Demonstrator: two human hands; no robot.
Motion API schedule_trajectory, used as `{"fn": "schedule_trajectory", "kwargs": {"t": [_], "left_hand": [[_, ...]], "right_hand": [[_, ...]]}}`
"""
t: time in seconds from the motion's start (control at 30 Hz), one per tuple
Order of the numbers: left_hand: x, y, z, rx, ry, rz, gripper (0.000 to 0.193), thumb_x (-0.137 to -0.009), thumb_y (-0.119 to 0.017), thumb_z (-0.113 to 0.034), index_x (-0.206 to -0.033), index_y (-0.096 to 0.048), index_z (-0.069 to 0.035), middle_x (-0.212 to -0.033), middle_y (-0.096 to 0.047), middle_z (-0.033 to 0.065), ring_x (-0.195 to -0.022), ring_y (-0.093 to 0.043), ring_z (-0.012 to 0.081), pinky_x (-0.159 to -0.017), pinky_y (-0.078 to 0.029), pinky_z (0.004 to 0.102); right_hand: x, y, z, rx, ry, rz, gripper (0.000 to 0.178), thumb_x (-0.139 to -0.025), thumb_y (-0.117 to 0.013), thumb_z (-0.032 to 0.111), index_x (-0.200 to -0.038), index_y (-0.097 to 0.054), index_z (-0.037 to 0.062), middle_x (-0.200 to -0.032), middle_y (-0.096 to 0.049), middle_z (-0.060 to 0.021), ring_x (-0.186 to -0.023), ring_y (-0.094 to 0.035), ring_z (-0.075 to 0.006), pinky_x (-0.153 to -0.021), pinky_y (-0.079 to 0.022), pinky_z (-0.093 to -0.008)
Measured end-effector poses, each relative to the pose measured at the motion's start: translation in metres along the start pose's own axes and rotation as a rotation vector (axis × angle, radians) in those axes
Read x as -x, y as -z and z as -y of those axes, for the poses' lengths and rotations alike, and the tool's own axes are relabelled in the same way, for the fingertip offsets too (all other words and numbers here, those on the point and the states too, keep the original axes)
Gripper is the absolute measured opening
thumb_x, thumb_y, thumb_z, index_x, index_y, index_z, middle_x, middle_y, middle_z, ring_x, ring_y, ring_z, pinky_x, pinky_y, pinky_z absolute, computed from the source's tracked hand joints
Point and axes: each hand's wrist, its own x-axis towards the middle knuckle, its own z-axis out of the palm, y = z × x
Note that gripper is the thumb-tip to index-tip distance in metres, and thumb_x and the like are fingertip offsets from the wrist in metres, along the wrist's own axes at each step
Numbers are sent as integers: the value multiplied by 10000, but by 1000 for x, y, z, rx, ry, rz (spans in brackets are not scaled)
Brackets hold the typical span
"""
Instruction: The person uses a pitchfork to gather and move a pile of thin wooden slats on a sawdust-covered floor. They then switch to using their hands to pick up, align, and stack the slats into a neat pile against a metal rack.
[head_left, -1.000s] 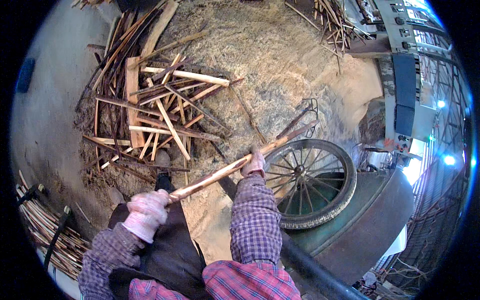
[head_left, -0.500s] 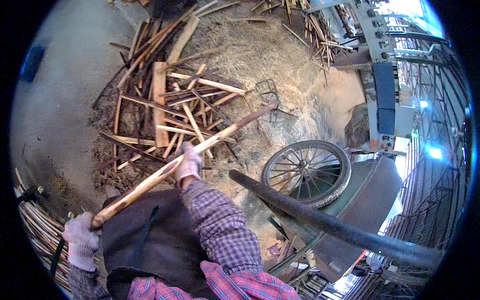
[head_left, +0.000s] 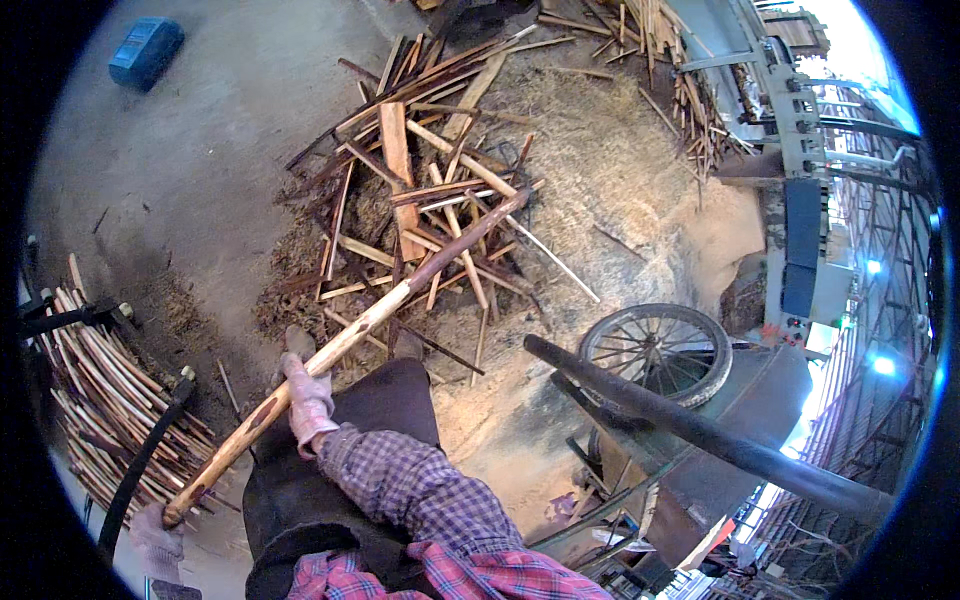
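Pole (head_left: 370, 315): 1, near-left of pile (head_left: 404, 215), far end over it in view; can't tell if touching.
Axis: slants from my left grip (head_left: 158, 545) up and right to pile.
Right grip (head_left: 310, 400): mine, wrapped round pole partway along; nearer pile than my left.
Left grip: at pole's near end; fingers blurred, can't tell if closed.
Wheel (head_left: 652, 350): 1, near-right of pile.
Blue box (head_left: 146, 52): 1, far-left of pile.
Bundle (head_left: 120, 410): 1, near-left of pile.
Pile sticks: too tangled to count.

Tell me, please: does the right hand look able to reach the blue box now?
Probably not: the right hand holds the pole, and the blue box lies far off across the floor.
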Motion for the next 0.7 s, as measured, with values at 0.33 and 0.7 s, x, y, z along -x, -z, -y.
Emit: {"fn": "schedule_trajectory", "kwargs": {"t": [0.33, 0.7], "left_hand": [[68, 25, -68, -136, 71, -24, 223, -596, -698, -217, -740, -587, -87, -659, -566, 111, -641, -553, 291, -570, -442, 380], [166, -18, -103, -74, -100, -154, 192, -593, -651, -147, -760, -572, -94, -632, -537, 127, -609, -525, 337, -540, -404, 434]], "right_hand": [[-128, 77, 121, 52, -12, -155, 233, -739, -648, 198, -769, -499, 22, -592, -519, -86, -456, -525, -217, -422, -477, -339], [-114, 139, 130, -190, -60, 29, 207, -756, -665, 174, -851, -513, 73, -633, -520, -27, -503, -507, -166, -446, -473, -338]]}}
